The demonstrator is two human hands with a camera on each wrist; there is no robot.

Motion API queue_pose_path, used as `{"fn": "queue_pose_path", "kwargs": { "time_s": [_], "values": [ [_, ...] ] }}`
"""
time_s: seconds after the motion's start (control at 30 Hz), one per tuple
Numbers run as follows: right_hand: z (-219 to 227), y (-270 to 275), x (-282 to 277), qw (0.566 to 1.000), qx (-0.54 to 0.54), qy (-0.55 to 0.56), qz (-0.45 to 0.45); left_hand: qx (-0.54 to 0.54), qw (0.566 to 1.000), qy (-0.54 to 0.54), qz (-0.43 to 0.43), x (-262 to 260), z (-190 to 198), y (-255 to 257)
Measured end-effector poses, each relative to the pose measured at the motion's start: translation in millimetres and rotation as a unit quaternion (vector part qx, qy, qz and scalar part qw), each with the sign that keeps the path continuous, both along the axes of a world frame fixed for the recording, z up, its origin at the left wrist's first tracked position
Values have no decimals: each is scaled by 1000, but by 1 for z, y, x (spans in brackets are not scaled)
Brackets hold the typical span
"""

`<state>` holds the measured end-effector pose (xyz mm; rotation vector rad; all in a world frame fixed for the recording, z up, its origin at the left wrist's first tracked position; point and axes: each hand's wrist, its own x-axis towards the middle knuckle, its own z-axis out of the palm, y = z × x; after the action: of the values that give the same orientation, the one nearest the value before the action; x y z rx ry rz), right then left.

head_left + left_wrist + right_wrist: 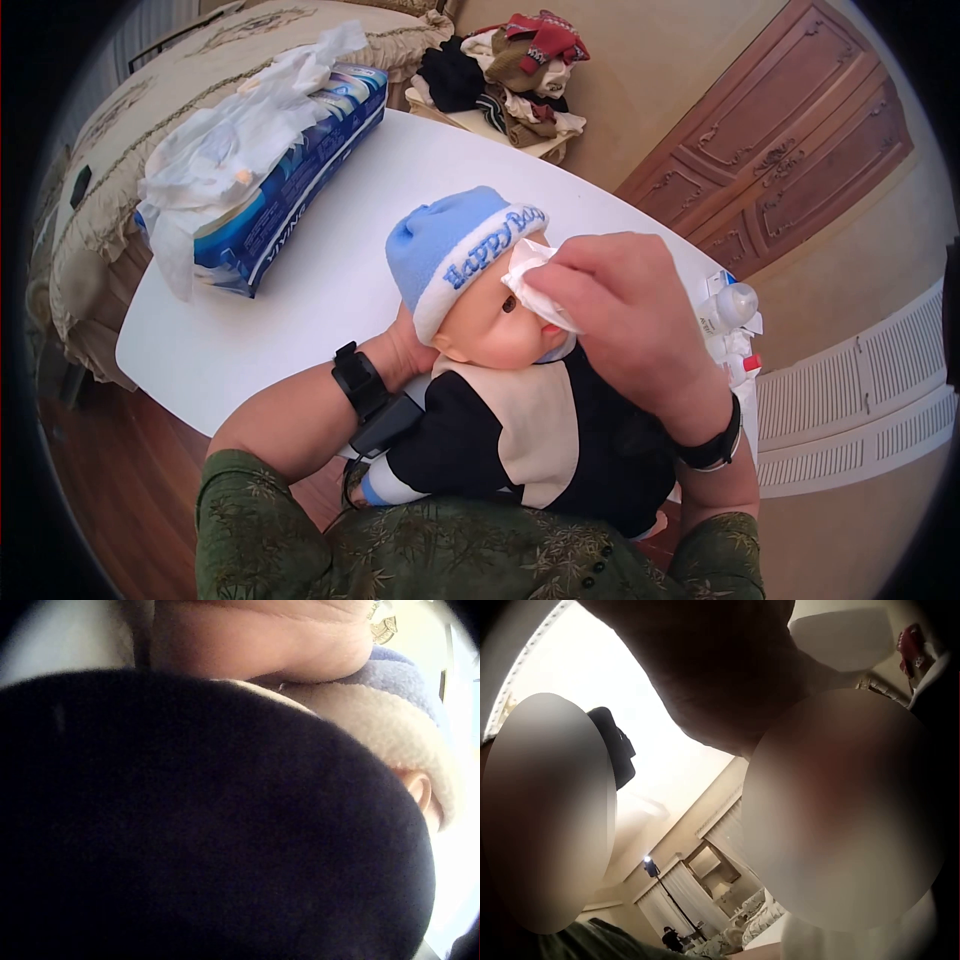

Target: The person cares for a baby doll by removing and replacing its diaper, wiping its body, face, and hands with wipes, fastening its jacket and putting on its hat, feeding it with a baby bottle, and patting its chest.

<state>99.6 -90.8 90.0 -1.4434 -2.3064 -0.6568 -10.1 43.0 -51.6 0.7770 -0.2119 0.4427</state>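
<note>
A baby doll (490, 340) leans back against the person's front, wearing a blue and white knit hat (445, 250) with lettering and a black and cream outfit (535, 420). The left hand (405, 345) supports the back of the doll's head, its fingers hidden behind the head and hat. In the left wrist view, black cloth fills much of the picture, with the heel of that hand above it. Pinched in the right hand (625, 310), a crumpled white wipe (535, 285) lies over the doll's cheek and nose, beside one eye and the mouth.
On the white table (330, 260), a blue pack (290, 190) stands at the left, with crumpled white wipes (225, 150) on top. A clear bottle (730, 305) is at the right edge. Piled clothes (515, 75) lie beyond the table, beside a covered bed (110, 130).
</note>
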Motion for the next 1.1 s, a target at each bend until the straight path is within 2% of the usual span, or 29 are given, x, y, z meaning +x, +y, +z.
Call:
{"fn": "queue_pose_path", "kwargs": {
  "time_s": [0.1,0.2,0.37,0.4,0.47,0.5,0.57,0.6,0.77,0.8,0.83,0.87,0.97,1.1],
  "values": [
    [1,-6,-12,999,-28,-4,-35,-15,1000,4,-18,-2,4,-1],
    [5,-11,-17,996,-66,-3,-64,41,998,20,34,-3,0,-1],
    [7,-12,-14,995,-70,-36,-53,-33,999,-28,-29,-1,-6,2],
    [10,-16,-16,992,-92,-41,-80,-34,999,-28,-28,-1,-8,2],
    [17,-23,-19,987,-114,-47,-106,73,996,9,45,0,-11,1],
    [20,-26,-21,985,-122,-46,-116,72,996,9,46,1,-13,2],
    [19,-30,-23,982,-130,-44,-126,-87,995,31,-39,3,-14,4],
    [17,-30,-25,982,-140,-26,-121,-87,995,30,-39,2,-12,3],
    [-1,-31,-29,984,-136,-24,-117,30,999,29,0,5,-9,2],
    [-3,-34,-32,988,-118,-34,-94,30,999,29,1,5,-11,4],
    [-4,-36,-34,992,-100,-44,-70,-90,992,3,-83,4,-15,6],
    [-6,-39,-36,992,-100,-43,-69,-210,963,-24,-165,4,-17,6],
    [-9,-42,-38,991,-116,-58,-45,-194,972,-2,-130,6,-19,6],
    [-14,-32,-42,996,-64,-58,-22,-181,979,-9,-98,6,-13,4]
  ]
}}
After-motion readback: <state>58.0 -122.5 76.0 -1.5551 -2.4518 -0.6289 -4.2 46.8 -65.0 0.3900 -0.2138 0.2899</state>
